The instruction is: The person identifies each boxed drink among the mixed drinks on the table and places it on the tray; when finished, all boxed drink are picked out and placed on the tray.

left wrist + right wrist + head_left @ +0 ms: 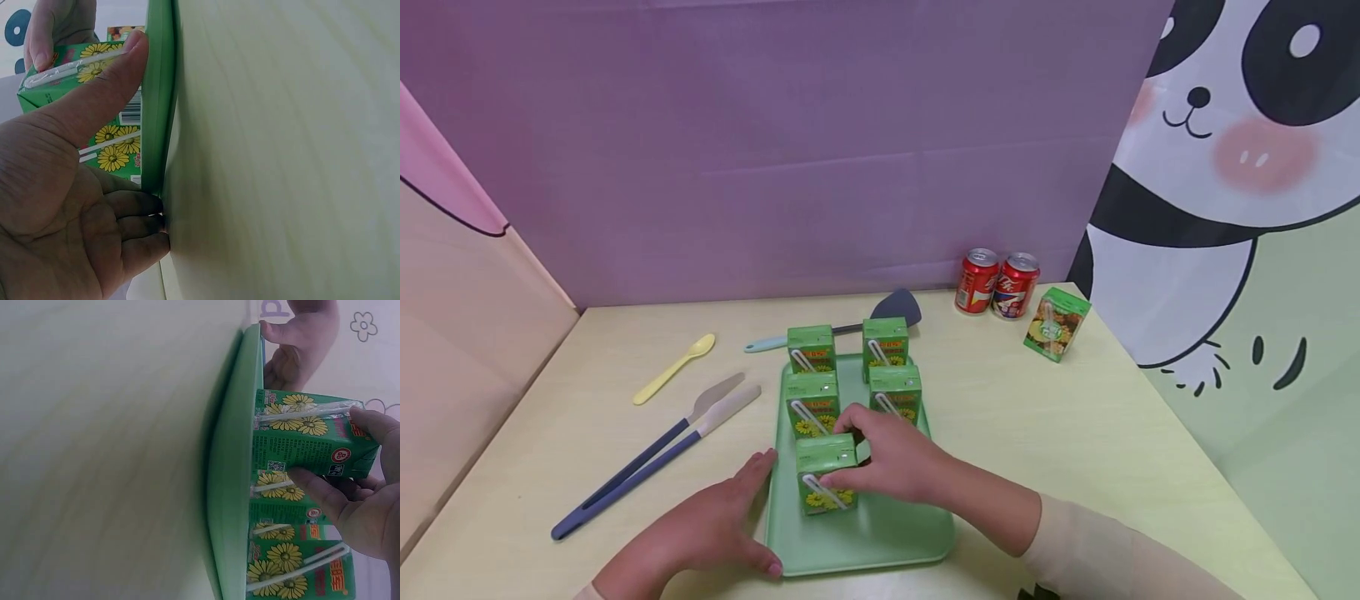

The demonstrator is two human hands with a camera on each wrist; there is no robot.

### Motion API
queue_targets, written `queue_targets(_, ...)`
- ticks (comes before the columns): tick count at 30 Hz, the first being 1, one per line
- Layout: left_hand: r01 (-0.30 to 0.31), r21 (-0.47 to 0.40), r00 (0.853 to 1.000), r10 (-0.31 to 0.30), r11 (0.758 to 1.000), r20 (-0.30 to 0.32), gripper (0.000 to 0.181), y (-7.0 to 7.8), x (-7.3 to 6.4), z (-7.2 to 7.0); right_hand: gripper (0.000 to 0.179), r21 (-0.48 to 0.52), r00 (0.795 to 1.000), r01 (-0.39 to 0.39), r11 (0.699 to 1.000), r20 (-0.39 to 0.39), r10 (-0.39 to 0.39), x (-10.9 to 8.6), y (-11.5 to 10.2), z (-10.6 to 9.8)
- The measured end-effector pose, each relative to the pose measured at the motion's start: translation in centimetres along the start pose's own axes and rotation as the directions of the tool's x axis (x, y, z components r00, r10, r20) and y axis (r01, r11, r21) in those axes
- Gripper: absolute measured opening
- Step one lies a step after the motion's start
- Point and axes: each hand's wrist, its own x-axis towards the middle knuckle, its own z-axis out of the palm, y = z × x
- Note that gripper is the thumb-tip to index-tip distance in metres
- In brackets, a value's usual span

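Note:
On the light green tray (pixel 901 533) stand several green drink cartons with yellow flowers and a white straw on the front. My right hand (pixel 898 457) grips the nearest drink carton (pixel 826 475), thumb on its front and fingers behind; in the right wrist view this carton (pixel 306 434) is upright at the tray surface. My left hand (pixel 718 521) touches the tray's left edge, thumb near the front corner and fingers spread further back. In the left wrist view the left hand's fingers (pixel 140 234) lie against the tray rim (pixel 159 94).
Left of the tray lie blue-handled tongs (pixel 647 458) and a yellow spoon (pixel 673 369). A spatula (pixel 895 308) lies behind the tray. Two red cans (pixel 977 282) and another drink carton (pixel 1056 325) stand at the back right. A purple backdrop (pixel 820 150) borders the table.

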Motion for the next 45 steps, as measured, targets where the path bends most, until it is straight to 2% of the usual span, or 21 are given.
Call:
queue_targets(4,0.003,-0.001,1.000,-0.003,1.000,0.003,0.137,0.1,0.1,0.0,0.050,0.026,1.000,-0.001,1.000,0.011,0.001,0.1,-0.2,0.4)
queue_targets(13,0.017,-0.005,1.000,-0.017,1.000,0.008,0.137,0.3,0.2,0.0,0.055,-0.025,1.000,-0.023,0.999,0.012,0.023,0.2,-1.1,1.0)
queue_targets(21,0.021,0.004,1.000,-0.021,1.000,-0.002,0.137,0.4,0.0,0.0,0.055,-0.023,0.999,-0.044,0.999,0.003,0.045,0.2,-1.3,1.4)
queue_targets(27,0.036,0.006,0.999,-0.036,0.999,0.002,0.137,0.5,0.0,0.0,0.059,-0.002,0.999,-0.041,0.999,0.013,0.041,0.0,-1.3,1.0)
queue_targets(32,0.045,0.005,0.999,-0.045,0.999,0.007,0.138,0.6,0.1,0.0,0.071,0.063,0.999,-0.046,0.997,-0.005,0.047,-0.4,-1.8,-1.1)
queue_targets(35,0.042,0.013,0.999,-0.042,0.999,0.001,0.138,0.5,0.0,0.1,0.069,0.092,0.999,-0.031,0.995,-0.039,0.034,-0.8,-1.9,-2.9)
queue_targets(40,0.024,0.029,1.000,-0.024,0.999,-0.008,0.138,0.4,-0.1,0.1,0.061,0.107,0.989,0.025,0.994,-0.150,-0.009,-1.6,-1.5,-6.4)
queue_targets(45,0.019,0.026,1.000,-0.019,0.999,-0.012,0.138,0.4,0.0,0.3,0.061,0.066,0.959,0.017,0.998,-0.283,0.003,-2.3,0.3,-10.2)
